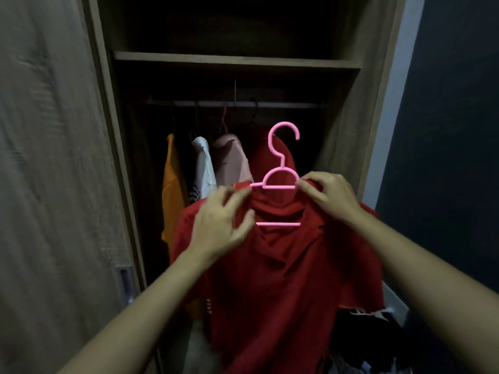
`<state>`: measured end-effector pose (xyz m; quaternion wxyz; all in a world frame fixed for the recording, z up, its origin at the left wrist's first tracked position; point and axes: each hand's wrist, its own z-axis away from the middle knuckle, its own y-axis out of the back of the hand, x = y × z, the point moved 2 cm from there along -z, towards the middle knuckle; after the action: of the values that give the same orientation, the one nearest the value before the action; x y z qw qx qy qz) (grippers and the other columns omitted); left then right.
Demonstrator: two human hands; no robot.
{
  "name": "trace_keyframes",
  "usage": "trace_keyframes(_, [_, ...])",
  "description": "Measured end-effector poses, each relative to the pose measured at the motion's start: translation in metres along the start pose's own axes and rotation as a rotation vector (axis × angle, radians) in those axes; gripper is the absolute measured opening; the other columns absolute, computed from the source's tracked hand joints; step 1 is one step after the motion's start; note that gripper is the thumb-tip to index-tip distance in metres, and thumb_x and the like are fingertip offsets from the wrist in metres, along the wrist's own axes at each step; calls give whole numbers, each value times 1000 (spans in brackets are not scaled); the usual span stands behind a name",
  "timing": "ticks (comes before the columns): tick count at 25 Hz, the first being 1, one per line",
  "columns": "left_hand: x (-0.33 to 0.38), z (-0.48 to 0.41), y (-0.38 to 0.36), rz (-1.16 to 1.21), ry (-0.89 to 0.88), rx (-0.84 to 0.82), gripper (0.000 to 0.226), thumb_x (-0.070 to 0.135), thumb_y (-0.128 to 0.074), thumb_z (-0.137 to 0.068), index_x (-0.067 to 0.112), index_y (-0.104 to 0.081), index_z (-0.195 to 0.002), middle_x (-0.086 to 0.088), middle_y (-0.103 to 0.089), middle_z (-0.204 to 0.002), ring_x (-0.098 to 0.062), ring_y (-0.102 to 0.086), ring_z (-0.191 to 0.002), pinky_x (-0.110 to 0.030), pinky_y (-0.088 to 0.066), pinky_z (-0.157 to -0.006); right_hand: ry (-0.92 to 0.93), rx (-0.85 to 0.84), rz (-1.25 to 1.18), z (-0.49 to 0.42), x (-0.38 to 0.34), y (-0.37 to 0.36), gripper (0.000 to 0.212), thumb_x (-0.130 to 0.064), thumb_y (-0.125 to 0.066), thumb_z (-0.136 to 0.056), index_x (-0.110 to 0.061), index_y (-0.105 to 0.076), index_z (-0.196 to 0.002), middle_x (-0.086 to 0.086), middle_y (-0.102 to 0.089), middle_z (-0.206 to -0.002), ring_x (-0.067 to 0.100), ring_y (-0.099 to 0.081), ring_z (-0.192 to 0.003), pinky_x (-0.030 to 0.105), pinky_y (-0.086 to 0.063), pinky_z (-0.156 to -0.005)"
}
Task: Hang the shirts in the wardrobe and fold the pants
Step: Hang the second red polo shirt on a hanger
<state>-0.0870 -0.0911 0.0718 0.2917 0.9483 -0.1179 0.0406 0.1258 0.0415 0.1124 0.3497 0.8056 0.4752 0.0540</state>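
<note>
Both hands are closed on a red shirt [283, 265] draped over a pink hanger [282, 168], held up in front of the open wardrobe [235, 60]. The right hand [328, 197] pinches the shirt's fabric at the hanger's right shoulder, fingertips pressed together on a bunched fold just beside the hanger's curved neck piece. The left hand [221, 222] grips the cloth at the left shoulder, its fingers [237, 198] curled over the collar area near the hanger's left arm; it is somewhat blurred, so the exact finger contact is hard to make out. The hanger's hook stands upright above the shirt, free of the rail [235, 104], and its lower crossbar shows through the neck opening. The shirt hangs down between the forearms, rumpled, with its hem low in view. Behind it, on the rail under the shelf [235, 60], hang an orange garment [171, 184], a white garment [204, 166], a pale pink garment [232, 160] and another red garment [263, 157]. A wooden door panel [48, 157] stands at the left, and dark clothes [364, 338] lie in a heap at the lower right.
</note>
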Motion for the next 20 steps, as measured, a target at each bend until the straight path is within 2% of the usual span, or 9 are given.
trace_keyframes(1, [-15,-6,5,-54,-4,39,56,50,-48,-82,19,-54,-129,-9,-55,-115,-23,-51,-104,-37,-46,-83,11,2,-34,-2,-1,3,39,-58,-46,-84,-27,-69,-90,-14,-69,-89,11,-65,-86,35,-50,-76])
trace_keyframes(3, [-42,-16,9,-129,-5,-77,63,58,-42,-83,19,-47,-132,-8,-55,-122,-26,-53,-110,-39,-45,-86,23,38,-97,-5,-4,8,31,-51,-53,-84,-26,-69,-88,-15,-67,-85,10,-64,-81,38,-51,-76])
trace_keyframes(6, [-61,-20,8,46,-32,-248,48,57,-36,-86,19,-54,-110,-3,-65,-98,-25,-64,-90,-38,-48,-70,75,70,-139,-8,-13,11,24,-48,-58,-84,-27,-66,-89,-10,-65,-87,9,-61,-81,39,-50,-75])
trace_keyframes(8, [-65,-27,17,265,-1,-199,42,52,-43,-85,17,-62,-99,5,-66,-81,-10,-63,-77,-36,-47,-69,105,136,-81,-9,-21,13,21,-42,-62,-84,-22,-65,-89,-9,-57,-86,8,-56,-78,34,-49,-71])
trace_keyframes(11, [-75,-37,32,441,53,-126,18,39,-58,-84,30,-66,-98,23,-67,-89,11,-58,-80,-18,-45,-74,178,317,45,-7,-22,23,28,-39,-64,-82,-12,-64,-89,-3,-52,-88,8,-51,-79,29,-43,-71])
trace_keyframes(13, [-81,-37,36,484,84,-105,12,29,-63,-84,36,-64,-95,22,-67,-97,6,-59,-83,-16,-45,-76,204,231,6,-5,-19,30,39,-47,-55,-84,-13,-60,-102,-5,-52,-99,6,-52,-88,31,-45,-77])
trace_keyframes(16, [-85,-37,38,523,128,-78,7,21,-68,-85,23,-66,-92,7,-67,-94,3,-57,-79,-20,-45,-74,32,-49,69,-10,-13,37,40,-47,-40,-91,-27,-49,-125,-8,-59,-118,15,-58,-107,38,-47,-87])
trace_keyframes(18, [-84,-38,41,509,130,-74,3,21,-65,-87,21,-67,-89,7,-67,-90,4,-56,-75,-20,-44,-71,-40,-165,167,-12,-6,36,30,-43,-43,-93,-32,-53,-120,-4,-65,-115,23,-59,-110,41,-47,-86])
trace_keyframes(20, [-86,-39,46,492,154,-11,13,19,-61,-90,30,-64,-84,13,-67,-84,8,-55,-72,-16,-43,-69,-120,-99,70,-9,-3,35,23,-42,-47,-93,-33,-57,-112,-5,-68,-105,23,-61,-105,40,-47,-83])
